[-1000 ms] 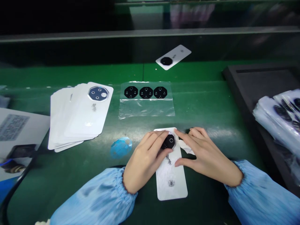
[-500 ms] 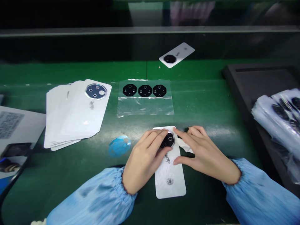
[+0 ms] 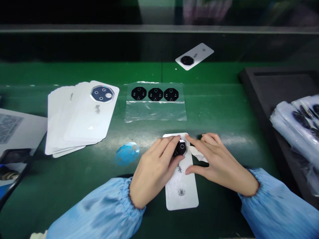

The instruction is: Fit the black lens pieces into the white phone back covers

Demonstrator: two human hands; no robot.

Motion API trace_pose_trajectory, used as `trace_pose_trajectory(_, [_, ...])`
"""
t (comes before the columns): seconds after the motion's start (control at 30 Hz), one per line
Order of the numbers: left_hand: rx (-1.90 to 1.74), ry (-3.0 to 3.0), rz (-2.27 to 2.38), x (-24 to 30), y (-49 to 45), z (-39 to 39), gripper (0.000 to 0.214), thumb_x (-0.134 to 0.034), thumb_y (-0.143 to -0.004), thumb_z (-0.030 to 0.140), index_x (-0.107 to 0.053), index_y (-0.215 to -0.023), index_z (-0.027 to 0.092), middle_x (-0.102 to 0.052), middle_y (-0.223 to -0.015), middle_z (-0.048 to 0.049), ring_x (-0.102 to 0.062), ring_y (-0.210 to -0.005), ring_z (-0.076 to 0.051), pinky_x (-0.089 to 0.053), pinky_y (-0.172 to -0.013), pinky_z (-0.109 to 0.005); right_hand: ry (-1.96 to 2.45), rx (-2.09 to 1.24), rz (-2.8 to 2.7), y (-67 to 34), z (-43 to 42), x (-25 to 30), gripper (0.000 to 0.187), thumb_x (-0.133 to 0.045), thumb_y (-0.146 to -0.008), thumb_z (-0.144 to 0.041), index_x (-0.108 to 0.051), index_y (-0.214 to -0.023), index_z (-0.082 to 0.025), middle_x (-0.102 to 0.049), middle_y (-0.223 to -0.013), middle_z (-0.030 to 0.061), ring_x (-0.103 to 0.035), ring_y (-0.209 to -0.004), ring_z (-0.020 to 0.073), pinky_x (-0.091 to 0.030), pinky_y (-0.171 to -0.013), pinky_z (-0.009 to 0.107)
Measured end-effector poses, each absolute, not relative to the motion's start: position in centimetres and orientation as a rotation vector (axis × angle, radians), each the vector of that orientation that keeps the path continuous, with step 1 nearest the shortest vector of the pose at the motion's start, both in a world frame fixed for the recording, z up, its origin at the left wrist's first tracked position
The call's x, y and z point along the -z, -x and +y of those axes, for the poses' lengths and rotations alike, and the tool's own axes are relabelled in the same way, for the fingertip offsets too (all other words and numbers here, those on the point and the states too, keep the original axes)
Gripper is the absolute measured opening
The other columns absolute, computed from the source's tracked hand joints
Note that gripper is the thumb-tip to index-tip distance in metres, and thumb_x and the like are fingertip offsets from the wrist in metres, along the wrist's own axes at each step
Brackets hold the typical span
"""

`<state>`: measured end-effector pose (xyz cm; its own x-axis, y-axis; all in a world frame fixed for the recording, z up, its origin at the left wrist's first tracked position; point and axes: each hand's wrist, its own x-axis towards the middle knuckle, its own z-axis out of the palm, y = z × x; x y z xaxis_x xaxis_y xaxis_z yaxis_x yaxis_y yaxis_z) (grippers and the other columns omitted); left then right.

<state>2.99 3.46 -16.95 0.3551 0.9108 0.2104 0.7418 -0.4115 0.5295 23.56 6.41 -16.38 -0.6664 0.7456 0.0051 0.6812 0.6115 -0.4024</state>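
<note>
Here we go: the left hand [image 3: 154,169] is clamped over a black octagonal lens piece [image 3: 181,148], fingers across the top, thumb at its lower edge. The right hand [image 3: 219,162] is apart and spread, fingertips on the piece's right edge, nearly as close as the left, a curl of white film [image 3: 198,155] beneath it. The piece sits at the far end of a white card [image 3: 181,194], long axis running straight out between both hands. Further left, a blue film disc [image 3: 127,153] and a stack of white cards [image 3: 74,122] lie on the green surface [image 3: 84,186].
</note>
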Motion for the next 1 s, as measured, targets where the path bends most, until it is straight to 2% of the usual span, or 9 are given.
trace_pose_trajectory(0.23, [-0.67,-2.179,1.43,16.4,-3.02,3.48,0.051,-0.059,-0.089,0.012,-0.044,-0.138,0.013,-0.061,-0.111,-0.0073,-0.054,-0.101,-0.019,-0.048,-0.088,-0.032,1.183,-0.556,-2.65,-23.44,6.35,16.09,0.084,-0.07,-0.079,-0.052,-0.041,-0.14,-0.003,-0.057,-0.092,0.0083,-0.045,-0.093,0.0243,-0.038,-0.092,0.038])
trace_pose_trajectory(0.5, [-0.656,-2.158,1.477,15.98,-3.32,3.53,0.049,-0.058,-0.089,0.011,-0.045,-0.137,0.017,-0.061,-0.102,-0.0044,-0.055,-0.094,-0.018,-0.048,-0.083,-0.028,1.172,-0.577,-2.657,-23.34,6.36,15.99,0.082,-0.068,-0.081,-0.051,-0.041,-0.14,-0.001,-0.061,-0.099,0.011,-0.047,-0.095,0.0249,-0.037,-0.094,0.041])
trace_pose_trajectory(0.83, [-0.671,-2.169,1.496,15.94,-3.53,3.47,0.046,-0.059,-0.089,0.01,-0.049,-0.133,0.015,-0.062,-0.107,-0.0054,-0.056,-0.098,-0.018,-0.048,-0.09,-0.028,1.162,-0.58,-2.664,-23.27,6.51,16.11,0.08,-0.065,-0.083,-0.051,-0.041,-0.139,0.0,-0.062,-0.103,0.0127,-0.046,-0.097,0.0258,-0.037,-0.095,0.042])
trace_pose_trajectory(1.0, [-0.645,-2.151,1.512,15.87,-3.45,3.4,0.053,-0.059,-0.09,0.011,-0.043,-0.14,0.018,-0.061,-0.105,-0.0042,-0.055,-0.097,-0.017,-0.048,-0.087,-0.027,1.164,-0.574,-2.663,-23.25,6.49,16.0,0.079,-0.065,-0.084,-0.051,-0.041,-0.139,-0.001,-0.062,-0.102,0.0127,-0.046,-0.096,0.0256,-0.038,-0.094,0.041])
